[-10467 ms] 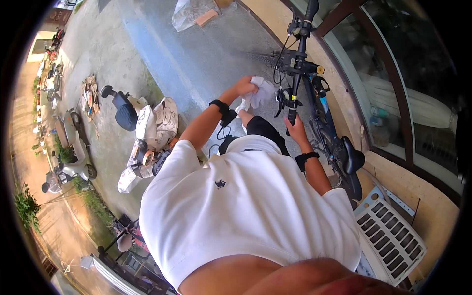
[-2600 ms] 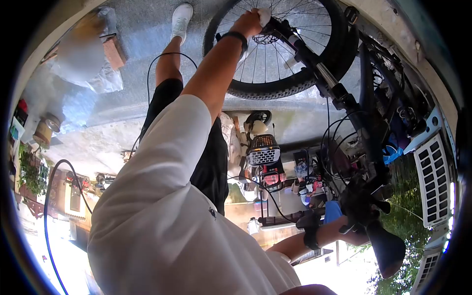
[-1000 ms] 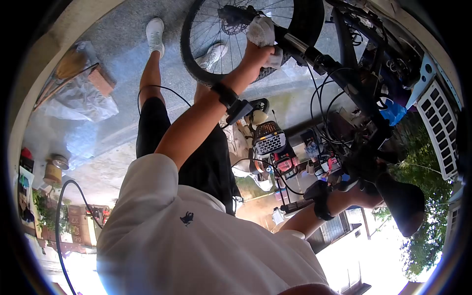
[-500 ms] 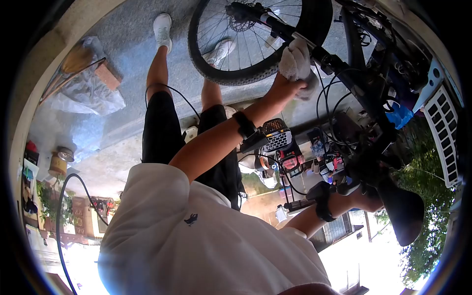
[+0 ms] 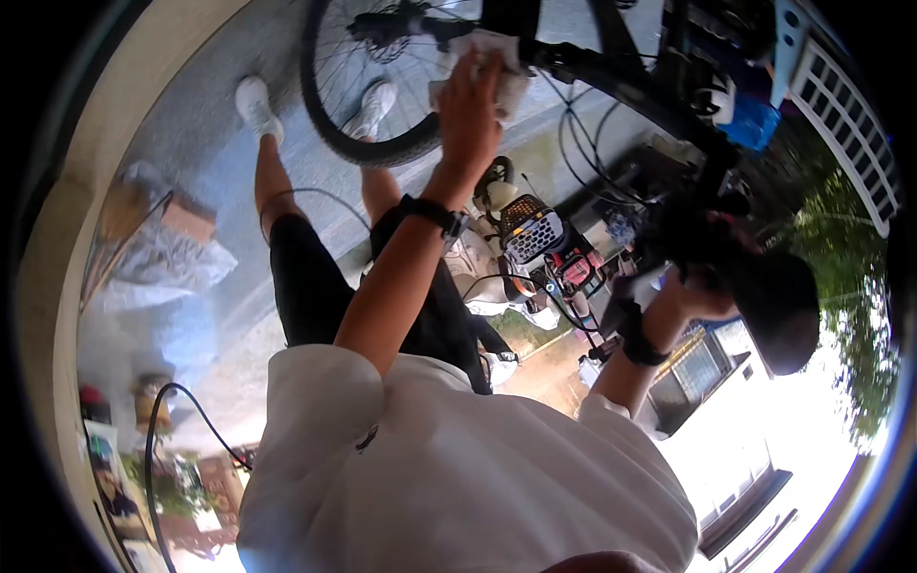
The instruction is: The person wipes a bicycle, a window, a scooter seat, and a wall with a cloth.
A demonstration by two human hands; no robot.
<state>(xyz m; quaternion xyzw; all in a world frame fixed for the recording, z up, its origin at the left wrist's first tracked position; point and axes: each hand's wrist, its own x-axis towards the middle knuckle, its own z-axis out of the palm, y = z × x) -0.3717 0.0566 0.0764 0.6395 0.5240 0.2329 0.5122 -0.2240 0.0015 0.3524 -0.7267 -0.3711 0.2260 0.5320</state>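
Observation:
My left hand (image 5: pixel 468 119) presses a pale, crumpled cloth (image 5: pixel 514 94) against the dark fork (image 5: pixel 435 31) of a bicycle, its fingers bent over the cloth. Beside it is the front wheel (image 5: pixel 401 151), with a knobby tyre, thin spokes and a brake disc. On the right, my right hand (image 5: pixel 705 294) is closed around the dark handlebar (image 5: pixel 726 258); the controls and the large black grip end (image 5: pixel 778 315) partly hide its fingers. Several black cables (image 5: pixel 597 172) loop from the handlebar area towards the fork.
My white shoes (image 5: pixel 256 105) stand near the wheel. Plastic sheeting (image 5: pixel 167 263) and a brick (image 5: pixel 188 218) lie at the left. A scooter with a basket (image 5: pixel 532 229) is behind my legs. A white slatted panel (image 5: pixel 841 119) is at the upper right.
My left hand first held the cloth beside the bicycle, then reached the wheel hub and moved up the fork; lately hand and cloth shifted left in view. My right hand stays at the handlebar.

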